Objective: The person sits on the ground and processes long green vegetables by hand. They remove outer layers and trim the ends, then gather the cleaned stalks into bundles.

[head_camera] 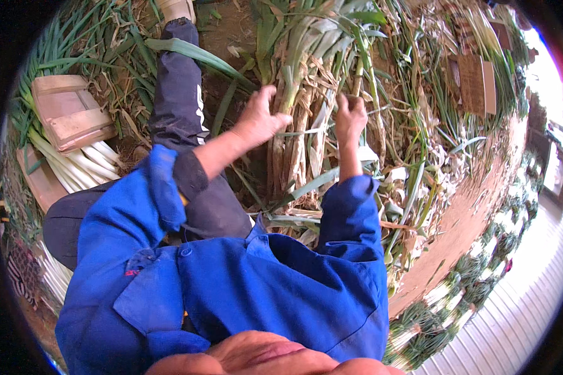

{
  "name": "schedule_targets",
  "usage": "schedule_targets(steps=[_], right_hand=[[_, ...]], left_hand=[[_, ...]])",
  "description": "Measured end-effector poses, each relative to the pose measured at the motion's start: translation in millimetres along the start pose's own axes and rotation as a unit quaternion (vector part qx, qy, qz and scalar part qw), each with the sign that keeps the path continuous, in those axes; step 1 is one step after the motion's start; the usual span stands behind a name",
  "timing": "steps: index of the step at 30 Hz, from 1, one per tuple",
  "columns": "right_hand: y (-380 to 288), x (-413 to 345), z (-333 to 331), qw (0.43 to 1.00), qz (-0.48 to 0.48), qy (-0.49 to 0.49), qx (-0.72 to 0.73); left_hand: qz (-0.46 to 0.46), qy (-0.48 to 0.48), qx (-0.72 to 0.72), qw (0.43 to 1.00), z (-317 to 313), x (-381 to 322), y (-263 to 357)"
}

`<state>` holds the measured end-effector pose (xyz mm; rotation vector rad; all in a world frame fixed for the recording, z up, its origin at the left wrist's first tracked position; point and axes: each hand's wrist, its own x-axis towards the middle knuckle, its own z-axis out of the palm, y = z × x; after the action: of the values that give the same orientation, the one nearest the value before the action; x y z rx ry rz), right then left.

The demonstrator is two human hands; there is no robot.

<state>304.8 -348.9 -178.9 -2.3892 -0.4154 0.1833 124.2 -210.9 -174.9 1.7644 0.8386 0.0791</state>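
A bundle of long unpeeled leeks or large green onions (pixel 302 154) lies in front of me, with dry brown husks on the stalks and green leaves at the far end. A thin pale strip (pixel 305 132) crosses its stalks. At the left side of the bundle, my left hand (pixel 262 115) is blurred, its thumb and fingers apart with nothing seen between them. My right hand (pixel 351 117) is at the right side with fingers curled. A thin strand (pixel 379 110) shows beside those fingers; whether they grip it is unclear.
Peeled white stalks (pixel 87 161) lie at left with a wooden frame (pixel 75 112) on top. Loose leaves and husks (pixel 417 178) cover the ground to the right. Farther right are a wooden box (pixel 471 84) and rows of tied bundles (pixel 469 276). My outstretched leg (pixel 176 93) borders the bundle.
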Motion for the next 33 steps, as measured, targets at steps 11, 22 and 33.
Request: schedule_targets(steps=[11,22,33], right_hand=[[93,136,113,0.971,0.194,-0.064,0.127],[-104,2,68,0.985,-0.025,-0.116,0.126],[-5,48,125,0.968,0.046,-0.171,0.175]], left_hand=[[-0.236,-0.085,-0.177,0.952,18,20,-29],[-0.288,-0.033,-0.428,0.856,31,32,-98],[-0.216,-0.032,-0.450,0.866,27,43,-98]])
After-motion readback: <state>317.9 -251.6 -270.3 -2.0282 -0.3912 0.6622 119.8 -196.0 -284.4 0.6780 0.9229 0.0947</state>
